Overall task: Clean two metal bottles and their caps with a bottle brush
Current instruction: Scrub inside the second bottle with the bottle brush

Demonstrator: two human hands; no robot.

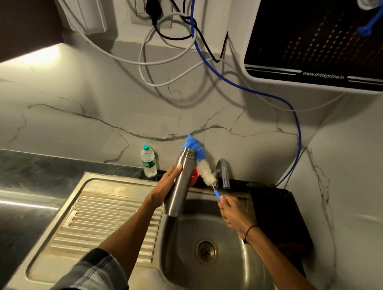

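My left hand (pixel 166 189) grips a tall steel bottle (pixel 180 184) above the sink basin, its open threaded mouth tilted up and away. My right hand (pixel 234 212) holds the blue handle of a bottle brush (pixel 201 164). The brush's blue and white bristles lie just behind and to the right of the bottle's mouth, outside the bottle. I see no caps and no second metal bottle.
The steel sink (pixel 211 252) with a ribbed drainboard (pixel 97 222) lies below. A tap (pixel 224 172) stands behind the basin, a red cup (pixel 195 177) beside it. A small plastic water bottle (pixel 148 161) stands at the wall. A dark rack (pixel 277 211) sits right. Cables and a blue hose (pixel 294 119) hang above.
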